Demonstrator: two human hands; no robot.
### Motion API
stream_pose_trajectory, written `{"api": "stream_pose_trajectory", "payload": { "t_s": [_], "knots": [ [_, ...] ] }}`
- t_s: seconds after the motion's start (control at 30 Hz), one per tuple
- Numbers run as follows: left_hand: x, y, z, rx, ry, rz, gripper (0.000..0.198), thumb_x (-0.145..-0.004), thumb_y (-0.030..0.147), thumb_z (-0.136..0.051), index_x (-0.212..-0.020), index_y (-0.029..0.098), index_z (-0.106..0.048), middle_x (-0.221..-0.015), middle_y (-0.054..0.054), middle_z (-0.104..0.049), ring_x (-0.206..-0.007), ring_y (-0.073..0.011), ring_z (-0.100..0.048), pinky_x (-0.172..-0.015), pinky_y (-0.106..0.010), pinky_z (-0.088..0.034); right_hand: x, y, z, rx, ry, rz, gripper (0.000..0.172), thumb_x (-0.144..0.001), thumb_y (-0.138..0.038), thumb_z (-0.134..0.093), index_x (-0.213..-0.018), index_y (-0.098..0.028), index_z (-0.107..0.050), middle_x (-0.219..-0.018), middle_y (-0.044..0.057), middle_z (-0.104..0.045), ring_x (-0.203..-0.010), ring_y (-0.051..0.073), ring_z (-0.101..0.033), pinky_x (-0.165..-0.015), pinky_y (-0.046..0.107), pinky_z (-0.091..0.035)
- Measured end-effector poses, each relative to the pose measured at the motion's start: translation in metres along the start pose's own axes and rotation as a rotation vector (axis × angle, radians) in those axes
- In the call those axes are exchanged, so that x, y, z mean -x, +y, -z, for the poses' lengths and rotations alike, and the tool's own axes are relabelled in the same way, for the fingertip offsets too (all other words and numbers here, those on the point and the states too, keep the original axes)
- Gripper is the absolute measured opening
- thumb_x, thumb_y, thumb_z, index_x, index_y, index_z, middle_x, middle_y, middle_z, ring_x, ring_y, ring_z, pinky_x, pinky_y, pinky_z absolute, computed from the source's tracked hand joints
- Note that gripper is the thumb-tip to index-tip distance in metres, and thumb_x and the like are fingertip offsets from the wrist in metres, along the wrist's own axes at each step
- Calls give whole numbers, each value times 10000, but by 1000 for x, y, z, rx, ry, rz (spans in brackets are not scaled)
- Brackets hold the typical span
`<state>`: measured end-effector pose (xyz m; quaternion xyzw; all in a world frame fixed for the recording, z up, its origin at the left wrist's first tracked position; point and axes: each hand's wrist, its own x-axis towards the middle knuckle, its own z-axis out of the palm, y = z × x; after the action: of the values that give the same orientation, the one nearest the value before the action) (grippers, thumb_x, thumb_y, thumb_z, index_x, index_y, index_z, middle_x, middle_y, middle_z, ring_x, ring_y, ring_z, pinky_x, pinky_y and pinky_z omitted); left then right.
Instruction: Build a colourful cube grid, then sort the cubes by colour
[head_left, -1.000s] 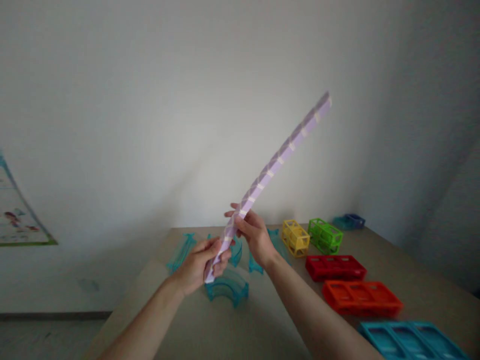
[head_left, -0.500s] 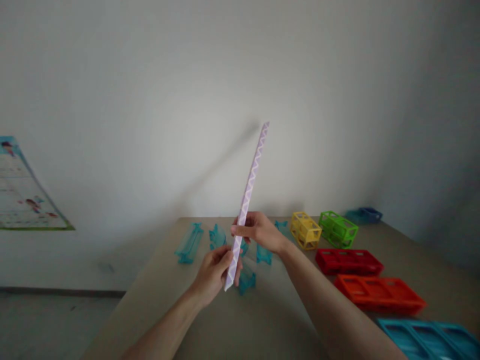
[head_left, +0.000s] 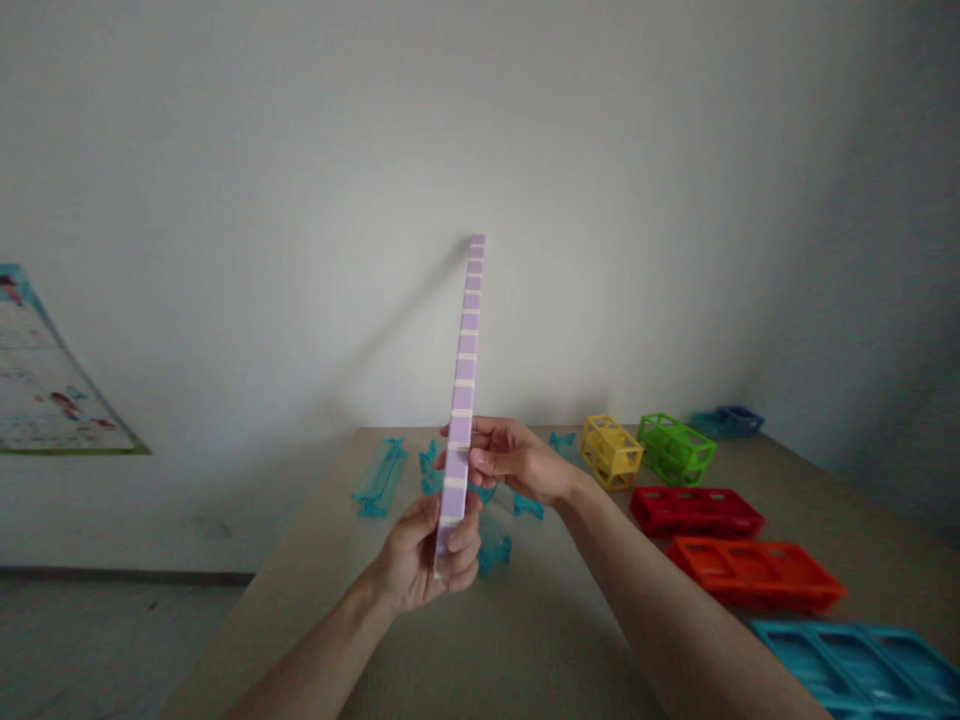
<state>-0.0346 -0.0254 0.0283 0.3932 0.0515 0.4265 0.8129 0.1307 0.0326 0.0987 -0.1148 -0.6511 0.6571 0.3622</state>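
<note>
A long, straight snake puzzle (head_left: 466,345) in lilac and white rises steeply over the table, its banded face toward me. My left hand (head_left: 424,555) is closed around its lower end, with the fingers wrapped over the right edge. Higher up, my right hand (head_left: 517,460) pinches the puzzle from the right side; some of its fingers pass behind and are hidden. Behind both hands, clear turquoise plastic pieces (head_left: 380,478) lie on the table, several partly covered by the hands.
On the right of the table (head_left: 300,590) stand a yellow frame (head_left: 611,452), a green frame (head_left: 676,448), a red tray (head_left: 697,513), an orange tray (head_left: 754,573) and a blue tray (head_left: 862,665). A dark blue piece (head_left: 741,420) sits far right. A wall (head_left: 480,120) rises behind.
The snake puzzle has turned about its length, from its zigzag side to its banded face, and its top has swung left to stand more upright. My left fingers now wrap further around it.
</note>
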Motion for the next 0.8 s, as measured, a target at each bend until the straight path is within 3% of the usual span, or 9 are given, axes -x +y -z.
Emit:
{"api": "stream_pose_trajectory", "payload": {
  "t_s": [0.13, 0.3, 0.43, 0.6, 0.8],
  "knots": [
    [1, 3, -1, 48, -52, 66, 331, -890, 376, -547, -1052, 114, -668, -584, 53, -392, -400, -41, -292, -404, -180, -324, -2, 8, -3, -49, 5, -44, 392, -730, -405, -771, -967, -121, -640, -765, 41, -663, -514, 59, -447, -448, 182, -320],
    [-9, -7, 3, -339, 226, -167, 371, -857, 484, -590, -940, 126, -642, -573, 8, -573, -375, -75, -465, -391, -194, -352, -6, 3, -3, 298, 200, -73, 304, -731, -386, -760, -728, -136, -587, -504, -46, -530, -404, 60, -410, -380, 186, -292],
    [-13, -14, 4, -544, 418, -195, 382, -910, 477, -509, -835, 119, -619, -555, -9, -613, -334, -83, -482, -349, -190, -319, -7, 2, -8, 398, 308, -115, 310, -734, -369, -747, -666, -154, -534, -457, -59, -496, -386, 70, -429, -380, 193, -319],
    [-14, -15, 0, -394, 451, -156, 453, -873, 534, -532, -775, 102, -627, -513, -9, -603, -285, -86, -458, -305, -199, -350, -6, 10, -7, 366, 291, -49, 254, -754, -328, -721, -725, -157, -536, -543, -50, -524, -443, 84, -473, -423, 204, -362],
    [-16, -11, -1, -122, 395, -73, 380, -843, 464, -613, -889, 89, -652, -593, -25, -665, -303, -88, -512, -295, -181, -397, -3, 10, -4, 289, 81, 23, 309, -755, -388, -735, -870, -143, -585, -755, -4, -587, -542, 82, -472, -507, 218, -395]
  ]
}}
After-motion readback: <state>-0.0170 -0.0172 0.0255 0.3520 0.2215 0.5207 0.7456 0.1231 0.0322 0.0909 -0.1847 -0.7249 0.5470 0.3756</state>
